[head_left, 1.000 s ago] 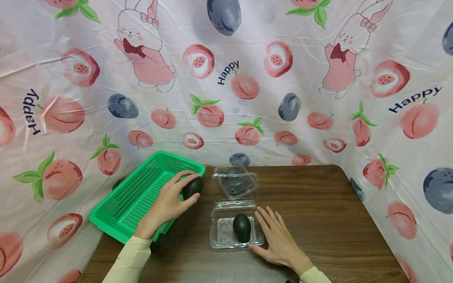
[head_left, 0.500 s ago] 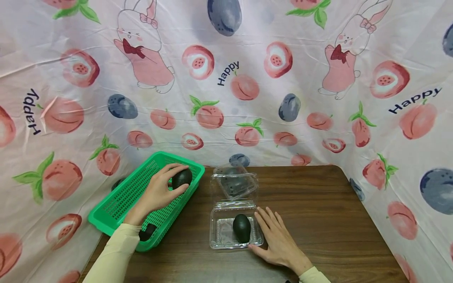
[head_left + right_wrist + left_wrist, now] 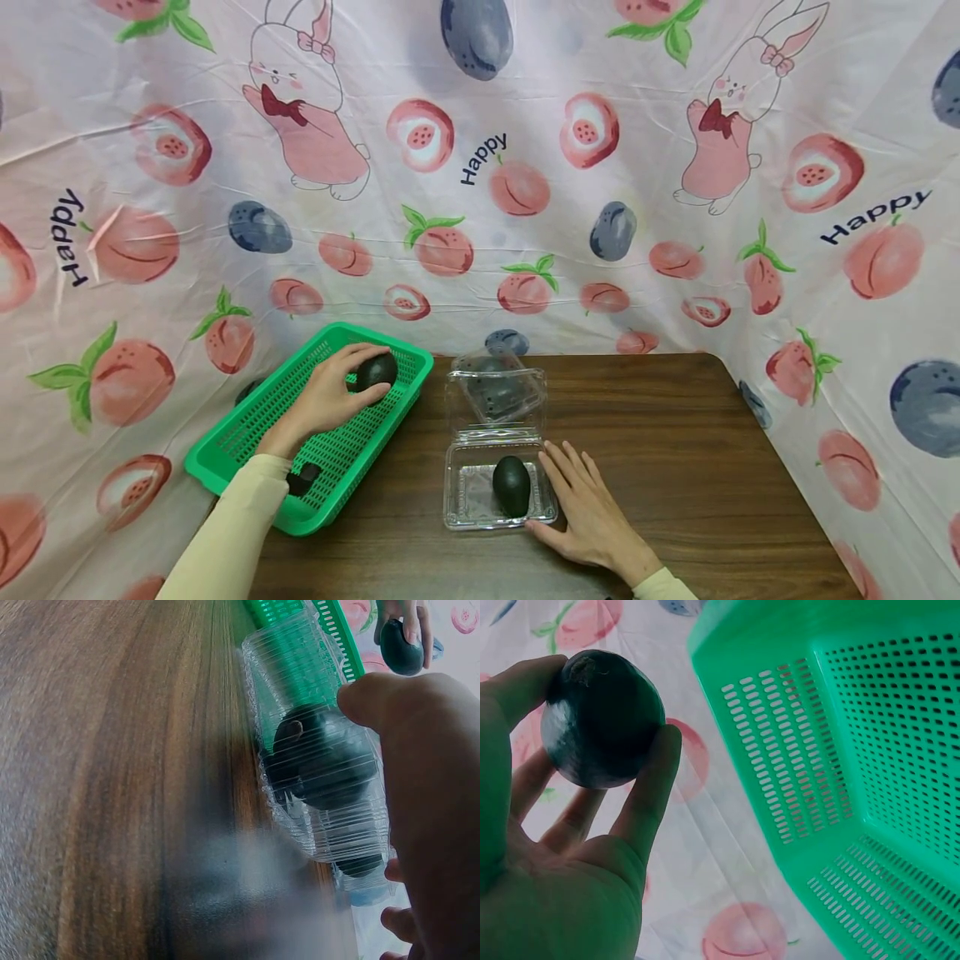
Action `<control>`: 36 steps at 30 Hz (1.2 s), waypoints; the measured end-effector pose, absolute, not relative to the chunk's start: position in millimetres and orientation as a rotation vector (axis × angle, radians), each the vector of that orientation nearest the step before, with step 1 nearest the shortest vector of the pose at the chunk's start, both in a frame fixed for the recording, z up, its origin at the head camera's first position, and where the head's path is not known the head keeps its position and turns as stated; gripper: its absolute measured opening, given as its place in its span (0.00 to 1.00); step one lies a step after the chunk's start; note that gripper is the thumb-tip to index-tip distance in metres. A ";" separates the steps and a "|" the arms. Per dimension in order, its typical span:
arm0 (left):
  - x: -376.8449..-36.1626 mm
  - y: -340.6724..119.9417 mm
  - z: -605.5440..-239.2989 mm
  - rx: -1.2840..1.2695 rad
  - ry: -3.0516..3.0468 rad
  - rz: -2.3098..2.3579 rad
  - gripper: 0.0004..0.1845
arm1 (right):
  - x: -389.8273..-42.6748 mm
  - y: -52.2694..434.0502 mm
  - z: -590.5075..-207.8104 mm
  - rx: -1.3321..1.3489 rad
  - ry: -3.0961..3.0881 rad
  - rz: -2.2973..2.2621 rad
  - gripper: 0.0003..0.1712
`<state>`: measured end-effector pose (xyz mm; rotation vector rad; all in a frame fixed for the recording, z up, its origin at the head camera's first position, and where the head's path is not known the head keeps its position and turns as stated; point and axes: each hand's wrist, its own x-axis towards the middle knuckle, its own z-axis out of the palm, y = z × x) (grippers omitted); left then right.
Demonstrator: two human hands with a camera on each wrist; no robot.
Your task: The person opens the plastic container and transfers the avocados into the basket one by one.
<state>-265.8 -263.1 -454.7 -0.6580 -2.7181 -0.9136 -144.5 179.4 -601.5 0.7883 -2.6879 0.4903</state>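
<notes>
In the head view my left hand (image 3: 326, 398) holds a dark green avocado (image 3: 377, 372) between thumb and fingers, over the far part of a green plastic basket (image 3: 358, 457). The left wrist view shows that avocado (image 3: 604, 724) pinched at its sides, stem scar showing, beside the basket wall (image 3: 787, 750). A second avocado (image 3: 512, 486) lies in the right half of a clear clamshell box (image 3: 467, 527), whose lid (image 3: 457, 400) stands open behind. My right hand (image 3: 592, 512) lies along the box's right side, fingers extended, thumb at its front corner.
The wooden table (image 3: 637, 417) extends to the right of the box and in front of it. A fruit-and-rabbit printed cloth (image 3: 480, 250) hangs around the back and sides. A small black device (image 3: 303, 479) sits at my left wrist, overlapping the basket in view.
My left hand has carried the avocado leftward from the basket's right edge to over its inside. The right hand and the box stay where they were.
</notes>
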 end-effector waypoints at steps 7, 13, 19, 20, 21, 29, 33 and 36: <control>-276.3 -271.3 -454.9 -0.634 -2.768 -0.930 0.33 | -144.6 179.0 -602.1 0.787 -2.684 0.487 0.62; -284.6 -274.4 -455.7 -0.627 -2.838 -0.958 0.34 | -144.7 179.6 -601.9 0.790 -2.692 0.477 0.62; -295.6 -276.2 -464.6 -0.648 -2.846 -1.014 0.35 | -144.2 179.6 -601.7 0.789 -2.689 0.481 0.62; -297.3 -276.5 -466.3 -0.646 -2.847 -1.018 0.35 | -144.3 179.7 -601.7 0.789 -2.689 0.483 0.62; -298.7 -276.9 -467.7 -0.641 -2.852 -1.033 0.35 | -144.3 179.8 -601.7 0.787 -2.691 0.481 0.63; -308.4 -286.5 -482.8 -0.549 -2.938 -1.136 0.35 | -144.8 179.3 -601.0 0.784 -2.692 0.469 0.63; -314.5 -291.1 -494.8 -0.484 -2.989 -1.159 0.36 | -144.8 178.9 -601.2 0.786 -2.688 0.470 0.62; -317.2 -294.7 -501.9 -0.435 -3.029 -1.154 0.36 | -144.7 178.5 -601.6 0.784 -2.690 0.461 0.61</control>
